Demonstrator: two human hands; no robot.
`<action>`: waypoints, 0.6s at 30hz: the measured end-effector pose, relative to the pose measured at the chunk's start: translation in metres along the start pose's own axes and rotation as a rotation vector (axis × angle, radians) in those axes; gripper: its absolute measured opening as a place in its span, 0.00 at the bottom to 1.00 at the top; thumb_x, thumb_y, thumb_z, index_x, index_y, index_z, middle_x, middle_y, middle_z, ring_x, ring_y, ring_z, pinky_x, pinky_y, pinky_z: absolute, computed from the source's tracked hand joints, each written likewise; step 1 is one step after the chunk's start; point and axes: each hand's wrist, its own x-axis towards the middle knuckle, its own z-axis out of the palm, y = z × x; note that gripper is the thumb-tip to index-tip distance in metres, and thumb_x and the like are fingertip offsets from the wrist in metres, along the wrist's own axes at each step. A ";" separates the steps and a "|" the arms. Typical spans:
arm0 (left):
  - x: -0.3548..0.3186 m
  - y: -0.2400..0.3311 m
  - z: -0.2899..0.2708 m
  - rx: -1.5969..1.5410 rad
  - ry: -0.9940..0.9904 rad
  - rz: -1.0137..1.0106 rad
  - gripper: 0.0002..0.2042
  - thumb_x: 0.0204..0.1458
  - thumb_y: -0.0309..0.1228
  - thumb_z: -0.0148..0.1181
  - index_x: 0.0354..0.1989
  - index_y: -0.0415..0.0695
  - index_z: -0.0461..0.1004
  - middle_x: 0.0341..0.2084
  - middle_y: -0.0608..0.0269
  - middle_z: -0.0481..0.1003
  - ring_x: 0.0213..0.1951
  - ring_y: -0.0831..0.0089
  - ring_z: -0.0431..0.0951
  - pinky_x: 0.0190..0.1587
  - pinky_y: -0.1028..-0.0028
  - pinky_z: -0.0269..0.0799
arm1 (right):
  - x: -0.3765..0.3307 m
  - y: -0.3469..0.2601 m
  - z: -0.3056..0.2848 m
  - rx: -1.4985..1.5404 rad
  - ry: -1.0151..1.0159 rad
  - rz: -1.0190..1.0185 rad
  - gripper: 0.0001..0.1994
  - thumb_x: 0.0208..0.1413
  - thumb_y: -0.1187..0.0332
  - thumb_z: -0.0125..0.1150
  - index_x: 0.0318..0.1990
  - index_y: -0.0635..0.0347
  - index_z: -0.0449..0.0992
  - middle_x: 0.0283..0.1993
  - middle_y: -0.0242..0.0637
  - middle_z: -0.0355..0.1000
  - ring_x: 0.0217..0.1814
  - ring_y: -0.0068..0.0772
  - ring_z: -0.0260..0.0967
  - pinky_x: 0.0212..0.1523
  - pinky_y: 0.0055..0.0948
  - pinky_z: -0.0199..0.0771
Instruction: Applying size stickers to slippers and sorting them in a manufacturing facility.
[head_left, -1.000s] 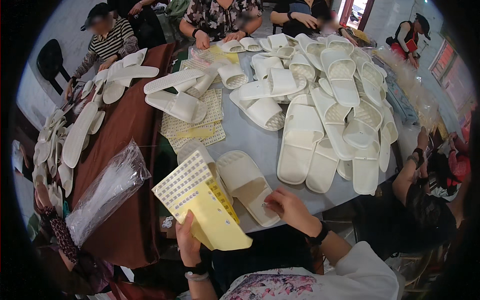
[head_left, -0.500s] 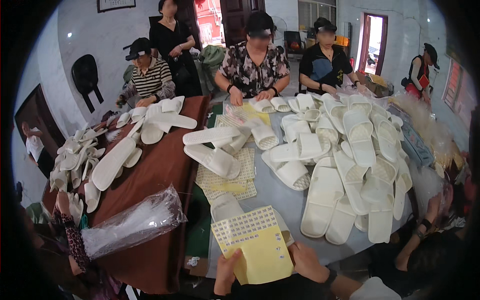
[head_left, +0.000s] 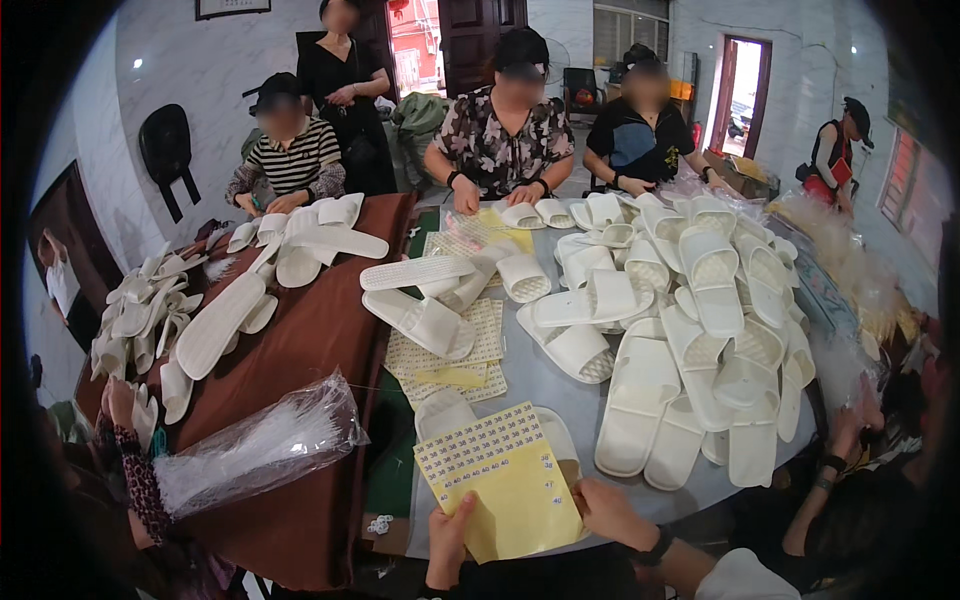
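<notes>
In my left hand is a yellow sheet of number stickers [head_left: 500, 510], with rows of small white labels along its top and a few at its right side. The thumb of my left hand [head_left: 452, 530] lies on the front of the sheet, and the fingers are behind it. My right hand [head_left: 615, 515] is at the sheet's right edge with its fingers closed; what the fingertips pinch is too small to make out. Partly hidden behind the sheet, a white slipper [head_left: 440, 408] and another white slipper [head_left: 557, 435] lie on the grey tabletop [head_left: 530, 372].
A heap of white slippers [head_left: 640, 400] covers the right of the table. More sticker sheets [head_left: 440, 370] lie ahead under slippers. On the brown cloth [head_left: 300, 350] at left rest a clear bag of white strands [head_left: 270, 440] and more slippers [head_left: 215, 325]. Several co-workers sit around.
The view has shifted slightly. My hands keep the sheet in nearly the same place. Across the table, the co-worker in the striped shirt and the one at far right have changed their head positions.
</notes>
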 end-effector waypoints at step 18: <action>0.004 -0.008 0.019 0.396 0.049 0.259 0.13 0.54 0.32 0.56 0.38 0.31 0.72 0.29 0.64 0.76 0.29 0.82 0.70 0.30 0.80 0.67 | -0.022 -0.008 -0.026 0.300 0.659 -0.153 0.02 0.51 0.79 0.55 0.30 0.66 0.68 0.29 0.40 0.68 0.27 0.30 0.66 0.30 0.24 0.67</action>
